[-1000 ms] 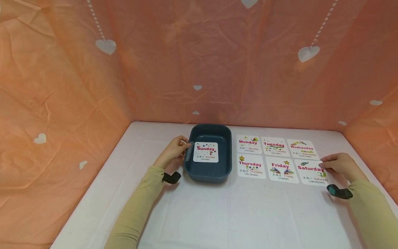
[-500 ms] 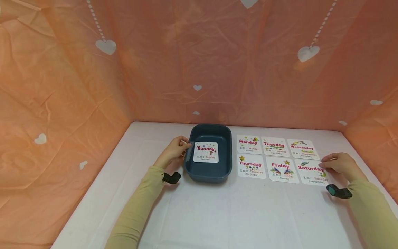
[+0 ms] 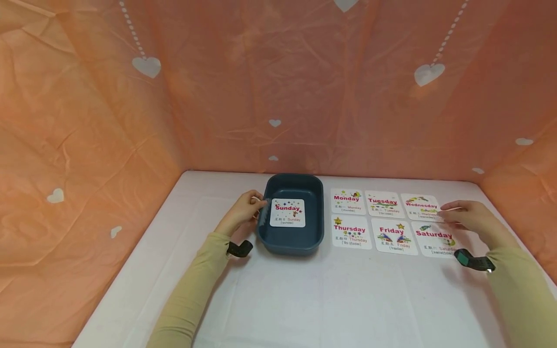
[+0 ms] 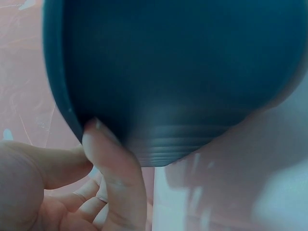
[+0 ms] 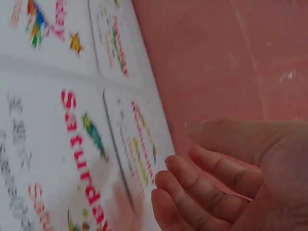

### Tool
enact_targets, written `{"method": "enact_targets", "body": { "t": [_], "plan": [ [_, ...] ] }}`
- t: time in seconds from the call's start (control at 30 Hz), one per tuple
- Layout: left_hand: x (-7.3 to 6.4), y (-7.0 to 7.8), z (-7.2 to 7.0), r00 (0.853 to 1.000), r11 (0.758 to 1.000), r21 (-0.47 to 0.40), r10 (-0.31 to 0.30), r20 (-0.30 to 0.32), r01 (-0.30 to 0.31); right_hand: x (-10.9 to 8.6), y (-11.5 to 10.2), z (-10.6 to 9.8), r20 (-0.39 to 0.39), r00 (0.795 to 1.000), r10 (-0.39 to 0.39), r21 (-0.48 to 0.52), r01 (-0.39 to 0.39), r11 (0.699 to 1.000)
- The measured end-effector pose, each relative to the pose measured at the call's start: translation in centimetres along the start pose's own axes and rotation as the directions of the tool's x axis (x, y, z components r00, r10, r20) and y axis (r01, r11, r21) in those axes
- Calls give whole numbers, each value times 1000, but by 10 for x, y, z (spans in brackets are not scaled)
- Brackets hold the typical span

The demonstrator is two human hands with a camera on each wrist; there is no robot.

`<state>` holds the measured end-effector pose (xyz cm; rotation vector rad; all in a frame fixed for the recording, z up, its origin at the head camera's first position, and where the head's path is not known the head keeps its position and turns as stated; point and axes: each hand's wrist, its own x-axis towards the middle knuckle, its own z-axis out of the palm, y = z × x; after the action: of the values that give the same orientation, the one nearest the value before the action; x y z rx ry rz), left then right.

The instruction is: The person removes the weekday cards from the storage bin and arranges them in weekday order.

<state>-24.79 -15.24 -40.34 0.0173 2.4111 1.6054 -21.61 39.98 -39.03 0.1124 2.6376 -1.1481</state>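
Observation:
My left hand (image 3: 241, 212) pinches the left rim of a dark blue plastic tray (image 3: 300, 244), thumb and a finger on either side of its wall in the left wrist view. Inside the tray lies the Sunday card (image 3: 287, 213), face up. To the right, my right hand (image 3: 472, 220) hovers near the right edges of the Wednesday card (image 3: 421, 200) and the Saturday card (image 3: 432, 236). Its fingers are loosely bent with nothing between them; in the right wrist view the thumb stands apart from them.
The Monday card (image 3: 348, 207), Tuesday card (image 3: 383, 209), Thursday card (image 3: 350, 238) and Friday card (image 3: 394, 242) lie face up beside the others in two rows. White cloth covers the table (image 3: 304, 299). An orange curtain (image 3: 304, 96) with white hearts encloses the back and sides.
My right hand has lifted from the Saturday card's upper right corner and shifted up and slightly left, toward the Wednesday card. The left hand, tray and cards stay in place.

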Motion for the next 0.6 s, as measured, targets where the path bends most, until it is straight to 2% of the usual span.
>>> {"method": "enact_targets", "body": {
  "t": [0.1, 0.27, 0.6],
  "plan": [
    [0, -1, 0, 1000, 1000, 4, 10, 2, -10, 2, -13, 6, 3, 998, -70, 20, 70, 997],
    [0, -2, 0, 1000, 1000, 7, 4, 2, -4, 4, -34, 19, 22, 982, -187, 60, 186, 981],
    [-1, 0, 0, 1000, 1000, 8, 11, 5, -11, 12, -86, 39, 75, 957, -281, 171, 265, 949]
  ]
}}
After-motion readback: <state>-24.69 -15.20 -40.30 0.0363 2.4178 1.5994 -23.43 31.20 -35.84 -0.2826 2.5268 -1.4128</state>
